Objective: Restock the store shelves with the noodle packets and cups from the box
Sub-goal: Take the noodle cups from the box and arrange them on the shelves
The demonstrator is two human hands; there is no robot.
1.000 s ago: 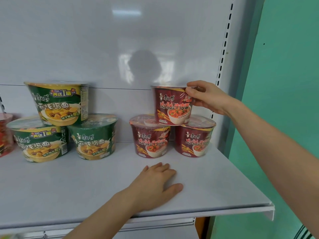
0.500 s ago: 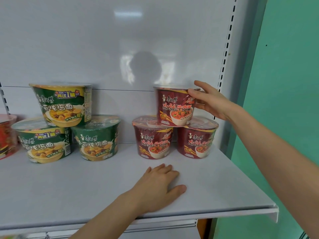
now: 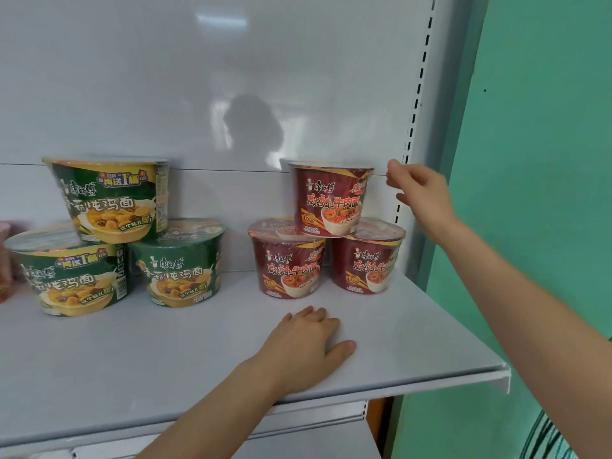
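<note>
Three red noodle cups form a small pyramid on the white shelf (image 3: 414, 339): the top red cup (image 3: 331, 200) rests on the lower left red cup (image 3: 286, 260) and the lower right red cup (image 3: 367, 260). My right hand (image 3: 424, 197) hovers just right of the top cup, fingers apart, touching nothing. My left hand (image 3: 304, 346) lies flat on the shelf in front of the red cups, empty. Further left, three green noodle cups stack the same way, the top green cup (image 3: 109, 200) on two others (image 3: 66, 276) (image 3: 178, 263).
A red-pink package (image 3: 5, 260) shows at the far left edge. The shelf's slotted upright (image 3: 415, 104) runs up the right side, with a green wall (image 3: 543, 160) beyond. The shelf's front lip (image 3: 430, 382) ends at the right corner.
My right hand has let go of the top red cup and drawn back to the right. The cup stays on the two lower ones. My left hand has stayed flat on the shelf.
</note>
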